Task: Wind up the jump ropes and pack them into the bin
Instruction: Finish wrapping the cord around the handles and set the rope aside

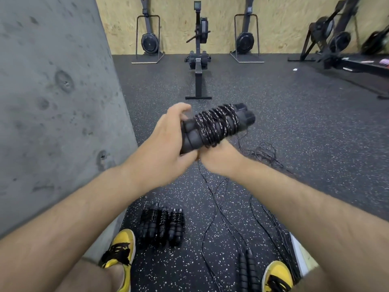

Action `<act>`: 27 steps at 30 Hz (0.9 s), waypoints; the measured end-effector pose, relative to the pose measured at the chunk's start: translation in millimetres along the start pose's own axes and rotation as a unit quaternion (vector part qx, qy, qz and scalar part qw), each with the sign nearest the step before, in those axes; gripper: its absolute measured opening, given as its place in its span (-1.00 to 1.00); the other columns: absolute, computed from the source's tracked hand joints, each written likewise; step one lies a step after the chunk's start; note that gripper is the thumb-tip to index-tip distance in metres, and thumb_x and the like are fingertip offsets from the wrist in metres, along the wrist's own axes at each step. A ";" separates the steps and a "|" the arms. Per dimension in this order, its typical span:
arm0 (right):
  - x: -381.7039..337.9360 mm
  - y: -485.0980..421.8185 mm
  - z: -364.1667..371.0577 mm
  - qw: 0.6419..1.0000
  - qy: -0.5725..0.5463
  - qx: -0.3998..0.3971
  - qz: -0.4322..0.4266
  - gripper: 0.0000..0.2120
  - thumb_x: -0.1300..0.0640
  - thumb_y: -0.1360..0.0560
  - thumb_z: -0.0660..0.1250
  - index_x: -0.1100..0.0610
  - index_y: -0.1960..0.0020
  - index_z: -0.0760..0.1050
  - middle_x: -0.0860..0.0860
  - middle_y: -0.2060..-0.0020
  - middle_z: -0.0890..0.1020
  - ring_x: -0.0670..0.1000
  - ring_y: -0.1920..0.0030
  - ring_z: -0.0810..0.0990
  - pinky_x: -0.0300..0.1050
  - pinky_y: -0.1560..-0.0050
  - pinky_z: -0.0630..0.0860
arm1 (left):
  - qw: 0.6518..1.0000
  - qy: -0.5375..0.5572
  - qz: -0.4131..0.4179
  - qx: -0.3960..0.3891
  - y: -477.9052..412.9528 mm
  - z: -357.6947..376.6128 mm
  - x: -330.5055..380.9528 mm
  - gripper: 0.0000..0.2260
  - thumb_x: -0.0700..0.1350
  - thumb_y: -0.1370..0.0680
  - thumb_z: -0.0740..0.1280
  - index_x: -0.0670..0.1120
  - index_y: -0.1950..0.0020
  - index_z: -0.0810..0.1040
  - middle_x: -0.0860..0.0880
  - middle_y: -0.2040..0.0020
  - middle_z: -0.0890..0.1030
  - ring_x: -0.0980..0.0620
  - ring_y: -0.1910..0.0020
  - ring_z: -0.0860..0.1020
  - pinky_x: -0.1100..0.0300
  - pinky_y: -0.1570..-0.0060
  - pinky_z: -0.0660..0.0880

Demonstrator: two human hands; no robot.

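Rope [216, 125], speckled cord coiled round foam handles, gripped by left hand [168, 144] and right hand [221, 159]; speckled rubber floor [294, 123], concrete pillar [52, 102].

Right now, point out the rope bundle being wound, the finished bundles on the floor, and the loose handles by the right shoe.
Rope bundle [216, 125], head view: on the wound cord coils.
Finished bundles [162, 227], head view: on the middle bundle.
Loose handles [248, 270], head view: on the foam grips.
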State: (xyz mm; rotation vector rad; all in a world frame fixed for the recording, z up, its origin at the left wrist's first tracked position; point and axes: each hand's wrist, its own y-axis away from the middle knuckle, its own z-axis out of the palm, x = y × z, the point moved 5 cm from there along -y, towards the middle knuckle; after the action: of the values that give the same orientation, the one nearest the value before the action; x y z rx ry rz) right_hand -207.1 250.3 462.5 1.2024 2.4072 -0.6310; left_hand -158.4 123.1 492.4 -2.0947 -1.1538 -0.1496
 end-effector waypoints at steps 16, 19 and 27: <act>-57.2 20.6 -1.4 0.985 0.008 0.175 -0.004 -0.77 0.13 -0.64 0.12 0.19 -0.22 0.42 0.06 -0.08 0.51 0.04 -0.03 0.51 -0.10 -0.02 0.45 | 0.887 0.370 -0.259 0.095 -15.8 -5.7 -51.8 -0.41 0.01 -0.35 0.51 0.06 -0.33 0.39 -0.05 -0.15 0.63 0.12 0.12 0.63 0.16 0.15 0.53; -68.4 23.8 -18.0 0.970 0.049 0.234 -0.041 -0.82 0.18 -0.62 0.13 0.24 -0.11 0.44 0.12 -0.04 0.49 0.12 -0.01 0.51 -0.11 0.04 0.41 | 0.849 0.449 -0.259 0.101 -13.4 -3.5 -43.0 -0.38 -0.09 -0.38 0.50 0.02 -0.40 0.40 -0.06 -0.21 0.60 0.14 0.07 0.64 0.25 0.22 0.54; -68.5 35.2 -39.1 0.945 0.006 0.303 -0.119 -0.84 0.25 -0.63 0.19 0.19 -0.15 0.50 0.11 -0.36 0.32 0.11 -0.33 0.39 -0.05 -0.22 0.50 | 0.791 0.560 -0.231 0.082 -13.0 -8.7 -25.2 -0.38 -0.23 -0.60 0.34 0.27 -0.53 0.24 0.02 -0.30 0.63 -0.13 -0.06 0.65 -0.16 0.07 0.60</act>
State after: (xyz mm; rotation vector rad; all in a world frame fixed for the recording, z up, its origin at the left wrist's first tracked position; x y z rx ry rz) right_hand -144.8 246.0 522.2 1.1197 2.4661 -1.5275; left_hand -181.3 104.5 495.1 -1.1123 -0.7994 -1.2772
